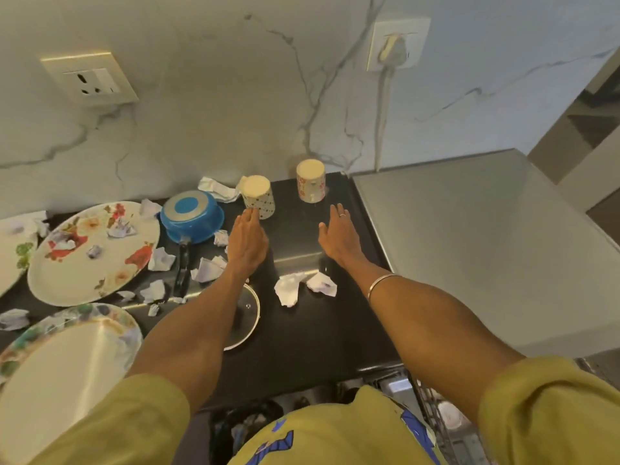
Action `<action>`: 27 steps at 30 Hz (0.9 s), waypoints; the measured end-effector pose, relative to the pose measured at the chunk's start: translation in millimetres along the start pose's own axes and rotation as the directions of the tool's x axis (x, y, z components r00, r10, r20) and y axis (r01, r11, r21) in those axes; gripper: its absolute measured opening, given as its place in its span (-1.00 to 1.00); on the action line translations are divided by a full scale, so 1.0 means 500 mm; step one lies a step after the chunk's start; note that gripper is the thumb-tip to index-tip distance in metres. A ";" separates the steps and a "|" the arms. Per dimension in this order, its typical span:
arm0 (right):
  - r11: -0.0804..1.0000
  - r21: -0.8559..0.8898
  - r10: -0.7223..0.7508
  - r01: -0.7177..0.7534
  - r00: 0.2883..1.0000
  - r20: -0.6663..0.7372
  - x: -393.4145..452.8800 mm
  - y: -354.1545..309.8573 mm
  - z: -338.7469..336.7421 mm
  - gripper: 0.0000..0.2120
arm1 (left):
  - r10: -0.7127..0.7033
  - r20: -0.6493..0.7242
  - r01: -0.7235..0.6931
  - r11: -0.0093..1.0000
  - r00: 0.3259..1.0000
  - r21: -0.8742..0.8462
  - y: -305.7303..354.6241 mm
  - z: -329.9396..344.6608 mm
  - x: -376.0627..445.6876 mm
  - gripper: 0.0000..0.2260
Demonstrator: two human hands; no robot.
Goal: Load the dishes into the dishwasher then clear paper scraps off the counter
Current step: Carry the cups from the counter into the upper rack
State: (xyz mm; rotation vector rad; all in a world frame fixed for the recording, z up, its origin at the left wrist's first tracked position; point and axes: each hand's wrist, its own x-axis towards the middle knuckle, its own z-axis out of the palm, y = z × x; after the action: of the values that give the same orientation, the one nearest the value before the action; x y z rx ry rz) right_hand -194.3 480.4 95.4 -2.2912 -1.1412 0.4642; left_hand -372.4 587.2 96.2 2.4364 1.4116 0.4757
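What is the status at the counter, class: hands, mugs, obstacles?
Left hand open, fingertips at upside-down dotted mug. Right hand open, short of upside-down floral mug. Crumpled white paper scraps lie under the forearms, not blocking.

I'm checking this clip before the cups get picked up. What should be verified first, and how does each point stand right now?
1. Left hand at the dotted cup: ok, its fingertips touch the cup's near side, no grip yet.
2. Right hand lined up with the floral cup: ok, open and just short of it, not touching.
3. Both cups stable: ok, they stand upside down on the black counter, apart from each other.
4. Cups free of scraps: ok for the floral cup; crumpled paper lies right behind the dotted cup.
5. Dishwasher rack ready: cannot tell, only a corner shows below the counter.
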 end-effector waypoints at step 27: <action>0.999 -0.016 0.045 -0.045 0.999 0.024 0.334 -0.077 0.029 -0.09 | -0.260 0.132 0.285 0.926 0.957 -0.246 -0.033 0.045 0.238 -0.16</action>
State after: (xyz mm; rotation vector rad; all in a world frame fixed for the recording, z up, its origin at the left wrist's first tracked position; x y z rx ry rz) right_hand -128.5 639.1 96.0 -2.3350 -1.1106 0.5027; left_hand -320.1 697.3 86.0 1.9899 1.5100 0.4401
